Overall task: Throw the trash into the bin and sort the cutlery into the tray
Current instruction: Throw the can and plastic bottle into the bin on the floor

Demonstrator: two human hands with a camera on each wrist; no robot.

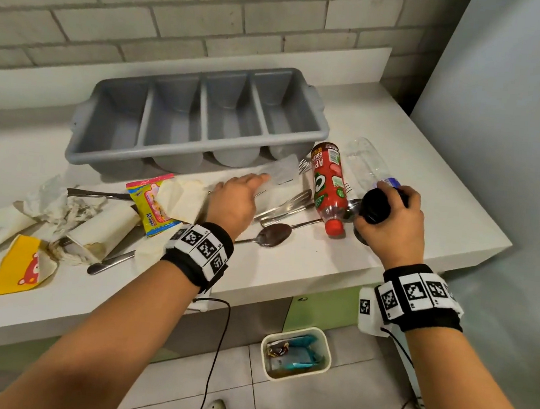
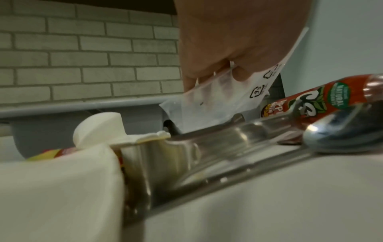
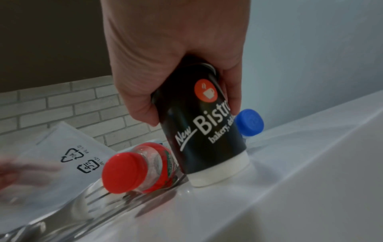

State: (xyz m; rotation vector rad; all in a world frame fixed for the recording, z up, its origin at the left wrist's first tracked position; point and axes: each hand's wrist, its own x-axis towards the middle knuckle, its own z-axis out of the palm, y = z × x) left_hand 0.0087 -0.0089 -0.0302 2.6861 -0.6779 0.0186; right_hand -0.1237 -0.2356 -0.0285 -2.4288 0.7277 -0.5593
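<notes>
The grey four-compartment tray (image 1: 154,150) stands at the back of the white counter. My left hand (image 1: 258,179) reaches in front of it and pinches a clear plastic bag (image 1: 283,172) (image 2: 217,101) between thumb and fingers. My right hand (image 1: 396,224) (image 3: 165,49) grips a black paper cup (image 1: 375,205) (image 3: 203,131), upside down and tilted, its white rim on the counter. A red-capped bottle (image 1: 327,187) (image 3: 149,167) lies between the hands. Forks (image 1: 285,206) and a spoon (image 1: 272,234) lie beside my left hand. The white bin (image 1: 297,373) sits on the floor below.
A clear bottle (image 1: 366,161) with a blue cap (image 3: 249,122) lies behind the cup. Crumpled napkins (image 1: 61,212), a wipes packet (image 1: 152,205), a yellow wrapper (image 1: 18,268) and more cutlery (image 1: 109,262) cover the counter's left part. The counter ends just right of the cup.
</notes>
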